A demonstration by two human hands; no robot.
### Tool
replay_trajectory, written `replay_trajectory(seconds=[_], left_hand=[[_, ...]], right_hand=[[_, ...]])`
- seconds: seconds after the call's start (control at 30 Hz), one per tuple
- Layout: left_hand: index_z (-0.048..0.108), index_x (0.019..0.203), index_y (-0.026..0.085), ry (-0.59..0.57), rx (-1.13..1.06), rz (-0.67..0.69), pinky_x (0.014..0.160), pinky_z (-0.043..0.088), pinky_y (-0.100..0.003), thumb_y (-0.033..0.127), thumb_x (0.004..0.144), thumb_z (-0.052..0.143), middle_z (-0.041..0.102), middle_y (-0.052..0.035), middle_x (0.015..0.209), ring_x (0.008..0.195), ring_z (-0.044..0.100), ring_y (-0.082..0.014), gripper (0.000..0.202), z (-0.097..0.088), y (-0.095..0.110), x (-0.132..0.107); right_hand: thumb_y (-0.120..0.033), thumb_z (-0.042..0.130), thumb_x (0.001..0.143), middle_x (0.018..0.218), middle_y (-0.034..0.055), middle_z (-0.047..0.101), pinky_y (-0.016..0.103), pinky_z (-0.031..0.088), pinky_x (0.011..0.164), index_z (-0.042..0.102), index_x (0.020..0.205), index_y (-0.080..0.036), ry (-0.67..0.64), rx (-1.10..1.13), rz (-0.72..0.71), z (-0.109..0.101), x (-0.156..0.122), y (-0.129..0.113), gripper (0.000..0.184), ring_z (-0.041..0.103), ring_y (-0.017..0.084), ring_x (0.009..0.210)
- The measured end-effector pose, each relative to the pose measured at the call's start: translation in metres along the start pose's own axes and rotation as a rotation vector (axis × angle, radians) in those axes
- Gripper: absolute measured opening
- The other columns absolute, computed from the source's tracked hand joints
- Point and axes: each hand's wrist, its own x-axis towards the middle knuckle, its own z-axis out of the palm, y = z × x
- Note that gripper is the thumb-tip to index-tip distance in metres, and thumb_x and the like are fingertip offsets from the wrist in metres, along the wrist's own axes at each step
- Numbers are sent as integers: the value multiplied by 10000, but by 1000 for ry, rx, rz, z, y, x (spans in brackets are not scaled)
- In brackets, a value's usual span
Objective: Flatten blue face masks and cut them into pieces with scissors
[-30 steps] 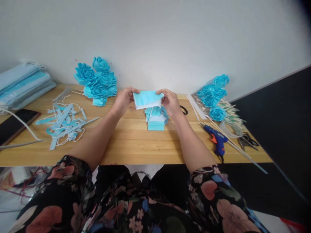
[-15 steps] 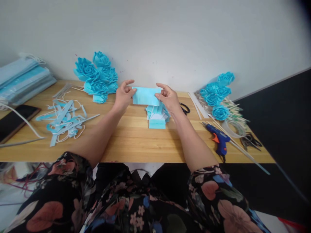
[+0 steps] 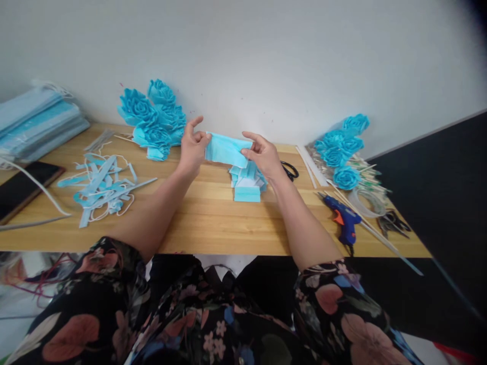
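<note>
A light-blue rectangle of face mask fabric (image 3: 227, 150) is stretched between my two hands above the table, tilted down to the right. My left hand (image 3: 193, 147) pinches its left edge with thumb and finger, and one finger points up. At its right edge my right hand (image 3: 263, 154) pinches it the same way. Below, partly covered by the fabric and close to my right hand, lies a pile of folded blue and white pieces (image 3: 247, 185). Black scissors handles (image 3: 289, 171) show behind my right wrist.
Blue fabric roses (image 3: 155, 119) stand at the back left, more roses (image 3: 338, 147) at the right. Cut strips (image 3: 102, 185), a phone (image 3: 28, 187) and packed masks (image 3: 40, 121) lie left. A blue glue gun (image 3: 344, 218), clear tape roll (image 3: 367, 202) and pliers (image 3: 392, 223) lie right.
The fabric was flat and nearly level; it now slants, its left end higher and its surface slightly creased. My left hand has risen a little. Both hands keep their pinch.
</note>
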Motion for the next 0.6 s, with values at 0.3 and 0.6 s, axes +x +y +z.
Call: replay_trajectory(seconds=[0.3,0.6], left_hand=[[487,1405,297,-247,-10,-58,605,432,-248,219,757,753,670,-25,889,689,599,-137,705,10,27,-13],[549,1349,268,-293,-93,-105,657,473,-260,392,779,776,645,-22,823,762,644,-168,626,21,35,-23]], right_hand=[[-583,696,768,1049,49,700,348,494,859,659,1183,-228,-183,-110,-26,3,-10,-26,548,630,178,949],[-532,688,792,664,-32,525,242,371,569,603,754,-209,-23,-53,-29,23,-17,-29,337,450,100,623]])
